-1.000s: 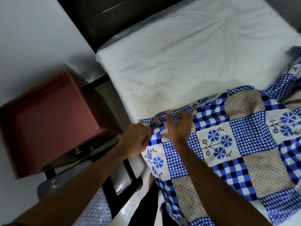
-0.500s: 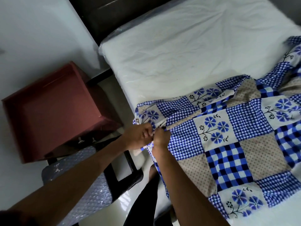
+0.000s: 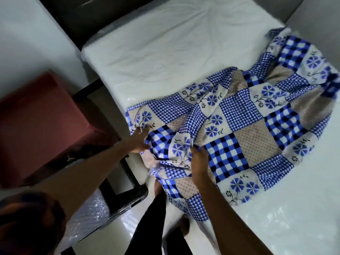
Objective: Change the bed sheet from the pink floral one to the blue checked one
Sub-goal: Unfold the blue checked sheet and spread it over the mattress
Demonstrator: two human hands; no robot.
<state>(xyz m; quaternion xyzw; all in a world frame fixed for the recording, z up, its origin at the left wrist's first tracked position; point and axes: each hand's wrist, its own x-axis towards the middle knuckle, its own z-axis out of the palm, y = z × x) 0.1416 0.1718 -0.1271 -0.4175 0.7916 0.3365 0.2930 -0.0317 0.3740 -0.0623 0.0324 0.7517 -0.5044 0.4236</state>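
Bedroom, domestic. Bare white mattress (image 3: 165,52), blue checked sheet (image 3: 248,116) heaped on near half. Dark headboard (image 3: 88,17) at mattress's far end. Red bedside cabinet (image 3: 42,122) left of mattress. Probably a bubble-wrapped chair (image 3: 88,214), nearer along mattress's left side. Glossy pale floor (image 3: 114,236) beside mattress.

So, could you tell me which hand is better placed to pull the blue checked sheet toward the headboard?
Left, probably: the left hand touches the blue checked sheet at its edge nearest the bare mattress; the right hand grips a fold farther back.
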